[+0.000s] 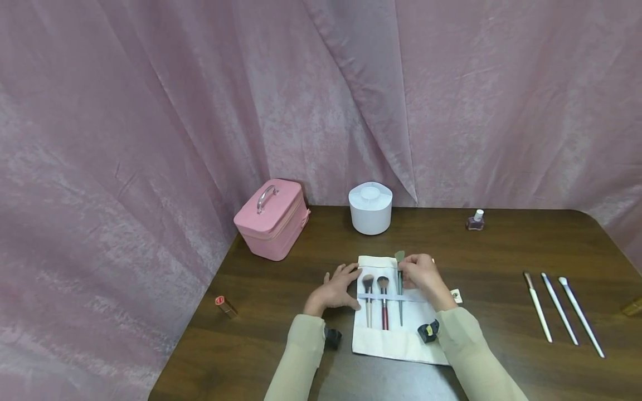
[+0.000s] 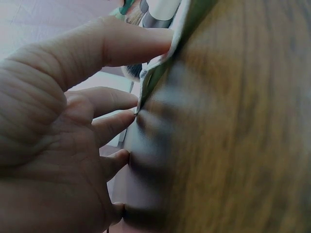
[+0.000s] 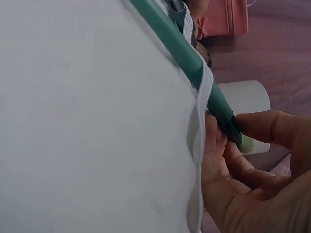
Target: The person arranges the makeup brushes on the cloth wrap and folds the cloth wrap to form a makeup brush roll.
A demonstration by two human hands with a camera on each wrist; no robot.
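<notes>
A white cloth brush roll [image 1: 371, 341] lies unfolded on the table, with an elastic band across it. Two makeup brushes, one with a pale handle [image 1: 369, 312] and one with a red handle [image 1: 384, 314], are tucked under the band. My right hand [image 1: 421, 274] pinches a green makeup brush [image 3: 182, 51] near its bristle end, and its handle passes under the band in the right wrist view. Fingers spread, my left hand [image 1: 335, 291] rests at the roll's left edge, thumb and fingertips touching the cloth in the left wrist view.
Three white-handled brushes [image 1: 557, 309] lie to the right. A pink case [image 1: 271, 223] and a white lidded container [image 1: 371, 214] stand at the back. Nail polish [image 1: 475, 221] stands at the back right, a lipstick [image 1: 227, 307] lies left, and a gold object [image 1: 633, 307] shows at the right edge.
</notes>
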